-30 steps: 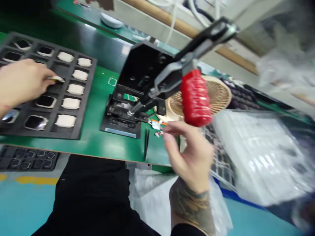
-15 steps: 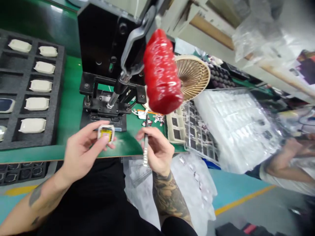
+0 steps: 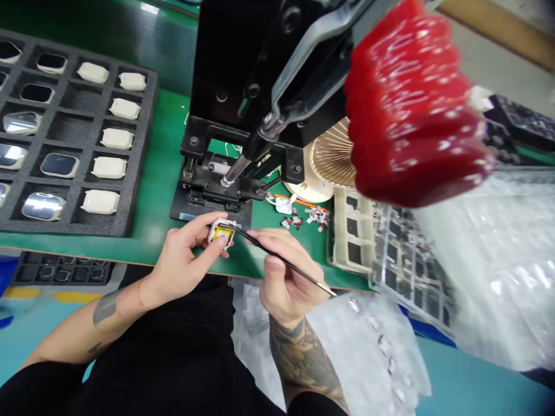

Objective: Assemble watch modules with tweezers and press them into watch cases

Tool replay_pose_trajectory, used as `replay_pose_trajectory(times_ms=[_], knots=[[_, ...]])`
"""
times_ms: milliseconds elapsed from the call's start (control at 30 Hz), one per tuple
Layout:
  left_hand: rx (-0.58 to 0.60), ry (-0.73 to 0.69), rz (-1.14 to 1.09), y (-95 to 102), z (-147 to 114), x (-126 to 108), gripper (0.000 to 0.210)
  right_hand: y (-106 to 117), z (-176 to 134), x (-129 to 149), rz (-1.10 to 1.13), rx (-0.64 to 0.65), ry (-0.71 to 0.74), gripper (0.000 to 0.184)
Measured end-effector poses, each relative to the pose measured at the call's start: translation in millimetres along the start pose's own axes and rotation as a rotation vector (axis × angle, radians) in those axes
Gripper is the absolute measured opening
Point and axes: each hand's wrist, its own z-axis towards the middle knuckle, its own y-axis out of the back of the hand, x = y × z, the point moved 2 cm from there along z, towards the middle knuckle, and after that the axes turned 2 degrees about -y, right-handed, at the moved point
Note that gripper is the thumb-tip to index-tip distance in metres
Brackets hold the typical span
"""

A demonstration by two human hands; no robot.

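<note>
My left hand (image 3: 184, 254) holds a small white case with a yellow insert (image 3: 221, 232) just above the green table's front edge. My right hand (image 3: 281, 271) grips thin black tweezers (image 3: 281, 261), whose tip touches the case's right side. Both hands sit in front of a black lever press (image 3: 243, 110), whose red handle (image 3: 411, 110) looms large at the upper right.
A black foam tray (image 3: 139, 144) with white cases and shiny screens lies at the left. Small loose parts (image 3: 303, 218) lie beside a beige fan (image 3: 332, 164). Clear plastic part trays (image 3: 407, 254) and bags (image 3: 498, 254) fill the right. A second dark tray (image 3: 60, 270) sits below the table edge.
My right hand turned the tweezers from upright to slanted and brought their tip to the case. The left hand moved the case slightly right. The camera moved closer to the press.
</note>
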Motion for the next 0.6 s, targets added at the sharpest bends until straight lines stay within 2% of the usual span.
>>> replay_pose_trajectory(times_ms=[267,400,533,600], knots=[[0.003,-0.065,0.02,1.3,1.0,0.4,0.041,-8.1,-6.8,-3.0,0.109,-0.015,-0.03,0.026],[0.005,-0.074,0.01,1.8,0.4,0.0,0.042,-13.4,-8.7,-8.8,0.217,-0.083,-0.194,0.023],[-0.009,-0.072,-0.001,1.9,-0.2,-1.2,0.042,-17.1,-12.0,-10.0,0.261,-0.116,-0.259,0.017],[-0.009,-0.065,-0.024,1.6,0.1,-1.7,0.042,-18.0,-14.6,-9.8,0.338,-0.114,-0.336,0.016]])
